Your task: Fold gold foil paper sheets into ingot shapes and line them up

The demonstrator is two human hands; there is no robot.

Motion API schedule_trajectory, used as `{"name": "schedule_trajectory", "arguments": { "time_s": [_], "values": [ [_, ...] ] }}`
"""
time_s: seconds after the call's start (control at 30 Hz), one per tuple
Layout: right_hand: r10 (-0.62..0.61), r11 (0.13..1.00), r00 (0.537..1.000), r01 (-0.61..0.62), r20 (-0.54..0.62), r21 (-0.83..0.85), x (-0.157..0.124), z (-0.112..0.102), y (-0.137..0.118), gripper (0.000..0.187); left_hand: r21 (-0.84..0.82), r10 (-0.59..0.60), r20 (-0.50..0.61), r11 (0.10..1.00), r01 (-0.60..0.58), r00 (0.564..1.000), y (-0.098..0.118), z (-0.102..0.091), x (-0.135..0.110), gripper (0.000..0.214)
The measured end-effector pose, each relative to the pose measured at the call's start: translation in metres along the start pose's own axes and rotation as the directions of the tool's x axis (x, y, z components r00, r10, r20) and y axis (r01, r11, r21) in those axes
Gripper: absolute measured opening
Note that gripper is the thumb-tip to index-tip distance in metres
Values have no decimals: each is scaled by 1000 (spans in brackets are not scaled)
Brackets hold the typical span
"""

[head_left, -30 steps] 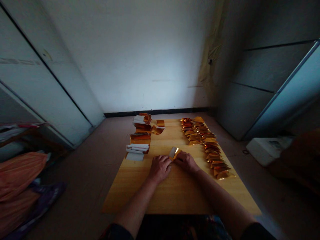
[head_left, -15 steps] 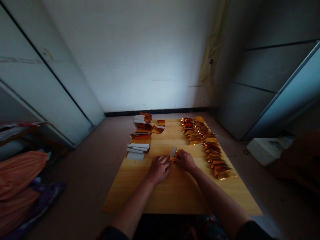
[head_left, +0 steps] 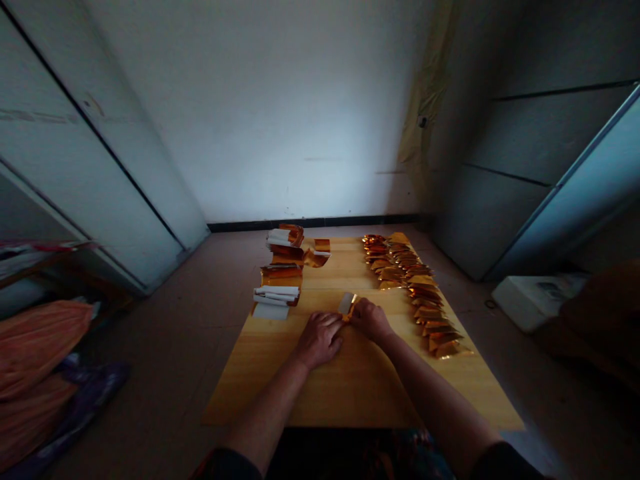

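The person's right hand (head_left: 369, 319) is grasping a folded gold-and-white paper strip (head_left: 349, 305), its fingertips closing on the gold end, while the white end is sticking up and away from the person. The left hand (head_left: 320, 340) is curling in against the same strip from the other side, so the strip is sitting between both hands, just above the middle of a wooden table (head_left: 350, 393). To the upper right of the hands, a long row of folded gold foil pieces (head_left: 415, 297) is running diagonally down the table. To the upper left, stacks of gold and white paper strips (head_left: 281, 275) are lying near the table's far edge, with a loose gold foil piece (head_left: 316, 259) just beside them. Orange bags (head_left: 35, 353) are lying on the floor at the lower left of the frame, and a white box (head_left: 537, 301) is sitting at the right.
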State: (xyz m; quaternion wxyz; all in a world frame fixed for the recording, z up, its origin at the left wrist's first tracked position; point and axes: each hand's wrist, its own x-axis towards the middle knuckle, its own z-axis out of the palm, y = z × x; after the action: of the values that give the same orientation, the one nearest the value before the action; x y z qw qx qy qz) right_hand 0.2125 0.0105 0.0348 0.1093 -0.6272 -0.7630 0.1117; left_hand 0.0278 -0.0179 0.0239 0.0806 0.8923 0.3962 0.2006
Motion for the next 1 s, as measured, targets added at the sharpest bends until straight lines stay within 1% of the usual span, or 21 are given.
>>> {"name": "schedule_trajectory", "arguments": {
  "time_s": [0.13, 0.23, 0.33, 0.53, 0.7, 0.8, 0.87, 0.93, 1.0],
  "values": [
    [-4, 1000, 1000, 4, 4, 14, 0, -2, 0, 16, -28, -59, 13, 998, 60, 998, 0, -2, -1, 48],
    [-5, 1000, 1000, 5, 7, 21, 0, -2, 0, 15, -20, -12, 27, 1000, 13, 1000, 1, -4, -1, 49],
    [-5, 1000, 1000, 5, 5, 28, 1, -1, 1, 10, 19, 22, 20, 1000, -23, 1000, 2, -5, -2, 45],
    [13, 998, 1000, -14, 17, 54, 0, -2, 0, 9, 39, 32, 12, 999, -32, 999, 4, -6, -2, 39],
    [25, 993, 1000, -22, -19, 116, 1, 0, 2, 6, 37, 25, 14, 999, -25, 1000, 4, -5, -2, 37],
    [1, 984, 1000, 4, -25, 180, 4, 4, 9, 4, 34, 10, 3, 999, -10, 1000, 5, -4, -2, 36],
    [-28, 973, 999, 31, -18, 229, 7, 5, 14, 6, 43, -3, -8, 999, 3, 1000, 6, -3, -2, 34],
    [-59, 963, 998, 61, -14, 263, 9, 5, 20, 11, 61, -17, -20, 998, 18, 1000, 8, -2, 0, 28],
    [-109, 959, 993, 116, -44, 257, 10, 2, 23, 14, 90, -47, -41, 995, 50, 998, 11, 0, 5, 18]
  ]
}}
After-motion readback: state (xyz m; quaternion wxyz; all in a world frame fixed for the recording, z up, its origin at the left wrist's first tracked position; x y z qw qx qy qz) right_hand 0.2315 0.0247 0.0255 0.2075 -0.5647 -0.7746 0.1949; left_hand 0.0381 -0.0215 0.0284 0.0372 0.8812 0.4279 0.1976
